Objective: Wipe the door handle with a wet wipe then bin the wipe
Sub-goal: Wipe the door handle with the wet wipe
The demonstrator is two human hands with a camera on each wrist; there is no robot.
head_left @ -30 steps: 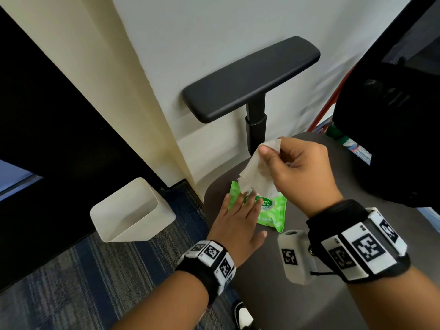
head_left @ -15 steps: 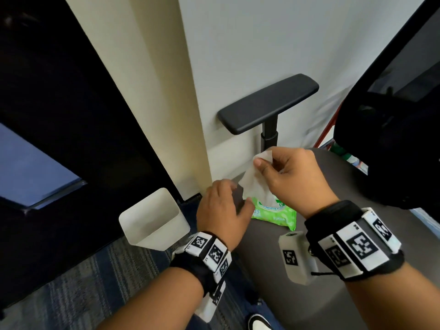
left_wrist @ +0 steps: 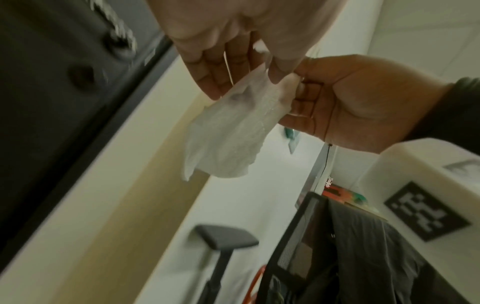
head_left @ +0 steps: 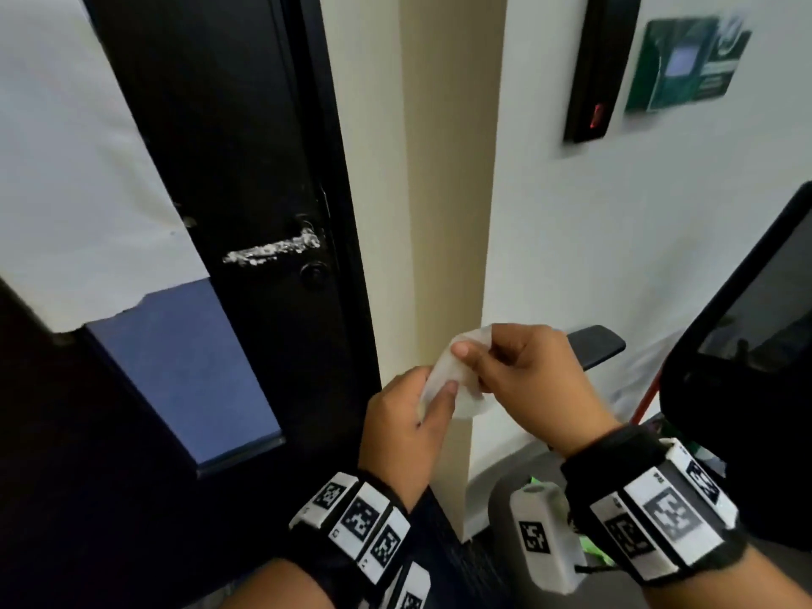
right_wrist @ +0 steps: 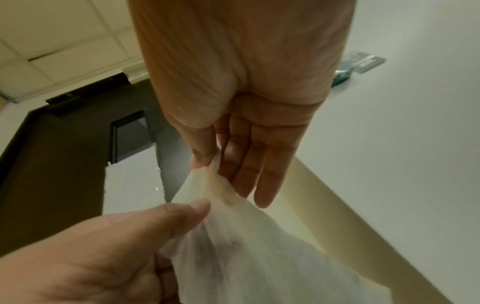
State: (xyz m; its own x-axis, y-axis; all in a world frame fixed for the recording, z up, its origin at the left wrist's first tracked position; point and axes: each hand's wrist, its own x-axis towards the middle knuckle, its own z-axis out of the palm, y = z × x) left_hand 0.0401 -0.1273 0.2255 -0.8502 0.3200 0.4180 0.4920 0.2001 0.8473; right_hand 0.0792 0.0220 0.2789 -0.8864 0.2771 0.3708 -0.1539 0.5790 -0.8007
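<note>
Head view: both hands — left hand (head_left: 406,432), right hand (head_left: 534,380) — pinch the wet wipe (head_left: 457,389); loosened, it could drop short of the door handle (head_left: 272,251).

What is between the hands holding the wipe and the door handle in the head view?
Only black door surface and its dark frame edge; nothing blocks the way from the wipe up-left to the door handle, seen in the head view.
</note>
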